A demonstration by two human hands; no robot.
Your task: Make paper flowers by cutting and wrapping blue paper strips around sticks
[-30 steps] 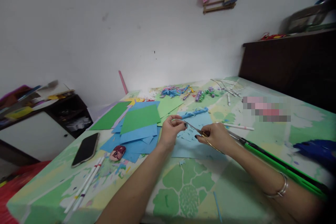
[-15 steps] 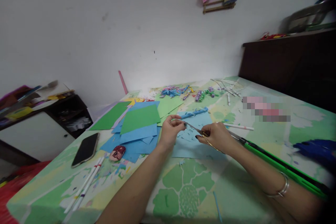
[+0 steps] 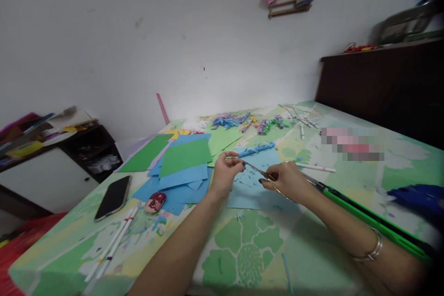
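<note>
My right hand (image 3: 287,181) is closed round a pair of scissors (image 3: 259,171) with gold-coloured handles, the blades pointing left. Their tips reach the fingers of my left hand (image 3: 227,169). Thumb and forefinger of that hand are pinched together; whatever is between them is too small to make out. Below both hands lies a light blue sheet of paper (image 3: 243,198), strewn with small dark scraps. Just beyond my left fingers, a rolled blue paper tube (image 3: 258,149) with cut flaps rests on this sheet.
Green paper sheets (image 3: 185,155) and blue ones lie left, near a phone (image 3: 113,198), a dark red case (image 3: 155,202) and white pens (image 3: 116,243). A green paper trimmer (image 3: 367,215) lies under my right forearm. Curled paper pieces (image 3: 263,127) lie at the back.
The scissors and my right hand have shifted very slightly at the left fingertips. Everything else stays where it was.
</note>
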